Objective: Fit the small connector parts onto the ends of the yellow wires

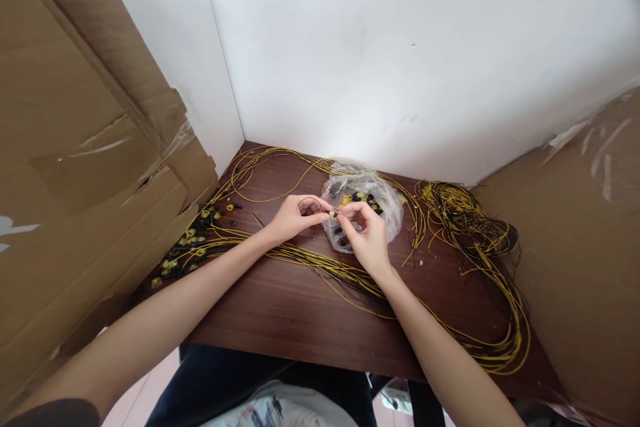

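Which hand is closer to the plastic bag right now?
Right. The right hand overlaps the bag on its near side; the left hand sits just left of it. Both pinch a small yellow part.

A dark brown wooden table stood in a corner. Yellow and black wires ran in a loose bundle across its middle, from the left edge toward the near right corner. A tangled coil of wire lay at the back right. A clear plastic bag holding small yellow and black parts sat near the back. More small parts lay scattered along the left edge.
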Available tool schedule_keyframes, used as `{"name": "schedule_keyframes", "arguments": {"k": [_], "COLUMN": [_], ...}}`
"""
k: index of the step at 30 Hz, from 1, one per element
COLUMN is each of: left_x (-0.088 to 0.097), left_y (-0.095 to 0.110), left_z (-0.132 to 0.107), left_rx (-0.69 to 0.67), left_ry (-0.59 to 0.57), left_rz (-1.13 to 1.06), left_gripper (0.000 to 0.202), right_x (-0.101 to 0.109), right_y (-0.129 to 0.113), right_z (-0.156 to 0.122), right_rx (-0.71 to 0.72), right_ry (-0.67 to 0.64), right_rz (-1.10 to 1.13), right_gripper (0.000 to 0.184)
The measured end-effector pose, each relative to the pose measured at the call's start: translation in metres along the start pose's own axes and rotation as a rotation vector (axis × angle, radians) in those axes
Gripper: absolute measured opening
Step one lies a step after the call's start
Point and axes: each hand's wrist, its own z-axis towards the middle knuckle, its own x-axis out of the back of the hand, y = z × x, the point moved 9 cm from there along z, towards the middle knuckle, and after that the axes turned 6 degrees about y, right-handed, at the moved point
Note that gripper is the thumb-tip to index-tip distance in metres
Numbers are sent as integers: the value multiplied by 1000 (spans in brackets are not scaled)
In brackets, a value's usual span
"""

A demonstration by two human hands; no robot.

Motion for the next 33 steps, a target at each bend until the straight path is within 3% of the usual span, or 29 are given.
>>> {"name": "schedule_keyframes", "arguments": {"k": [28, 33], "left_x": [0, -1], "left_y": [1, 2], "left_z": [-1, -1], "left_rx": [8, 10], "left_ry": [-23, -34], "left_rz": [31, 17], "left_gripper": [28, 27], "right_x": [-2, -1], "right_y": [-20, -12], "right_z": [-2, 0], "right_rx": [155, 96], "right_ry": [-56, -31], "right_rz": [-67, 16], "right_gripper": [12, 11]}}
